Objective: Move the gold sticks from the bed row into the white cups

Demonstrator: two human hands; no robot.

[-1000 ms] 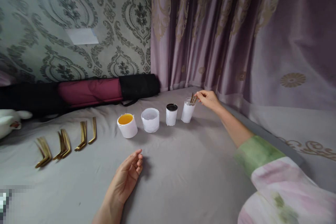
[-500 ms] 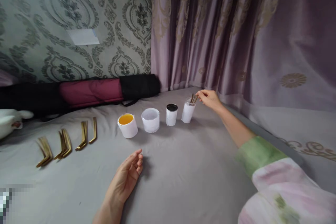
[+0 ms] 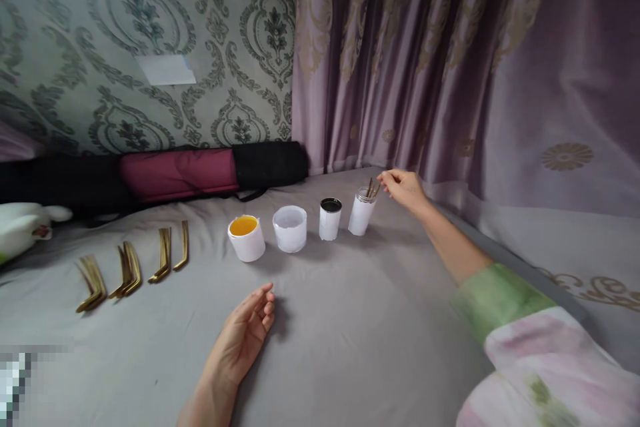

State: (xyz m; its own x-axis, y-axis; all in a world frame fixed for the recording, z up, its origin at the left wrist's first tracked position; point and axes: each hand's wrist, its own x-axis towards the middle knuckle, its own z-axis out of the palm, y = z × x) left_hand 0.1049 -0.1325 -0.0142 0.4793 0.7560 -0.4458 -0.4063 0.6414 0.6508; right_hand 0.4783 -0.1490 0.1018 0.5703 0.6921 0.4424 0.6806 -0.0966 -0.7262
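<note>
My right hand (image 3: 404,188) is at the rim of a tall white-wrapped jar (image 3: 360,216), thumb and fingers pinched together on a gold bent metal straw. Ends of several thin gold straws (image 3: 370,187) poke out of this jar; their lower parts are hidden. My left hand (image 3: 246,333) rests in front of the containers, fingers loosely curled and apart, holding nothing. Left of the jar stand a white-wrapped can (image 3: 329,223) with a dark inside, a wide whitish tub (image 3: 291,235) and a white tub with a yellow-orange inside (image 3: 247,243).
Gold bent straws (image 3: 131,270) lie in several groups on the grey sheet (image 3: 320,360). Behind them lies a long black and maroon bag (image 3: 180,173) against the wall. A white plush toy (image 3: 23,230) is at the left, and purple curtains (image 3: 380,60) hang behind the jar.
The view has shifted slightly, so the containers and straws appear a little further right. My right hand stays by the jar's rim and my left hand keeps its curled pose.
</note>
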